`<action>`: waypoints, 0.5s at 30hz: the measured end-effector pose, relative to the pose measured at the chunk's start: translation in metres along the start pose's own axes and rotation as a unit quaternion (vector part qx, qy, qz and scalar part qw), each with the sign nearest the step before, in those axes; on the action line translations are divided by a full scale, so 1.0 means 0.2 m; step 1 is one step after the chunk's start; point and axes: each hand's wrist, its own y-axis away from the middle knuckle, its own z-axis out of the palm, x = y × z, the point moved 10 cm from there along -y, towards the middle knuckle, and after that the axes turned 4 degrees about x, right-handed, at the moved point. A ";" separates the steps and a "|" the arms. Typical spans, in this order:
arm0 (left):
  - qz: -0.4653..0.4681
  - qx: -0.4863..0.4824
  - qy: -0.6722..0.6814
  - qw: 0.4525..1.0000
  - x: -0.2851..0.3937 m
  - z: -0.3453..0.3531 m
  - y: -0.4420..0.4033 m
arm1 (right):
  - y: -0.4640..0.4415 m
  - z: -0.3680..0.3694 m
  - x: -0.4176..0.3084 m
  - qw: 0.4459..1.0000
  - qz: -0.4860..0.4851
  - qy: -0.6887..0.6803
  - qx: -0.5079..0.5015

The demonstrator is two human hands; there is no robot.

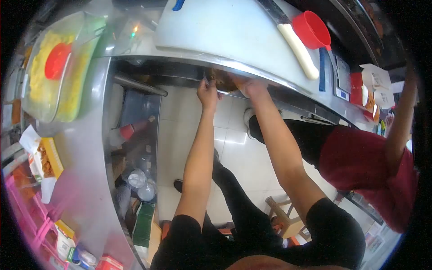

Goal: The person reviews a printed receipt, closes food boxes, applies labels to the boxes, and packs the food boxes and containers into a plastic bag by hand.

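Both my arms reach forward to the space beneath the steel counter's front edge (189,56). A round metal container (222,82) with brownish contents is there, partly hidden by the counter. My left hand (208,93) has its fingers closed on the container's left rim. At the container's right side is my right hand (253,86), blurred, its fingers mostly hidden, so its grip cannot be made out. On the counter above lie a white cutting board (216,27), a knife with a cream handle (297,49) and a red measuring cup (311,29).
A person in a dark red top (355,153) stands close on the right. Left, a side counter (81,157) holds a clear tub (67,90) of yellow food and a food box (47,157). A wooden stool (285,220) stands below, behind my right arm.
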 end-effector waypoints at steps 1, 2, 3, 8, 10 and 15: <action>-0.016 -0.003 -0.022 1.000 -0.05 -0.04 0.01 | 0.02 0.01 -0.03 0.997 -0.008 0.074 0.016; -0.035 -0.009 -0.042 0.998 -0.10 -0.06 0.03 | 0.03 0.00 -0.06 0.997 0.005 0.069 0.024; -0.081 0.010 -0.064 0.995 -0.09 -0.10 0.12 | 0.06 -0.01 -0.07 0.998 0.019 0.060 0.030; 0.311 0.087 -0.332 0.886 0.56 -0.07 0.42 | 0.09 0.03 -0.05 0.967 0.135 -0.194 0.099; 0.438 0.011 -0.330 0.836 0.73 0.11 0.52 | 0.12 0.08 -0.05 0.932 0.171 -0.293 0.128; 0.317 -0.162 -0.466 0.810 0.61 0.31 0.29 | 0.17 0.19 -0.07 0.871 0.204 -0.416 0.163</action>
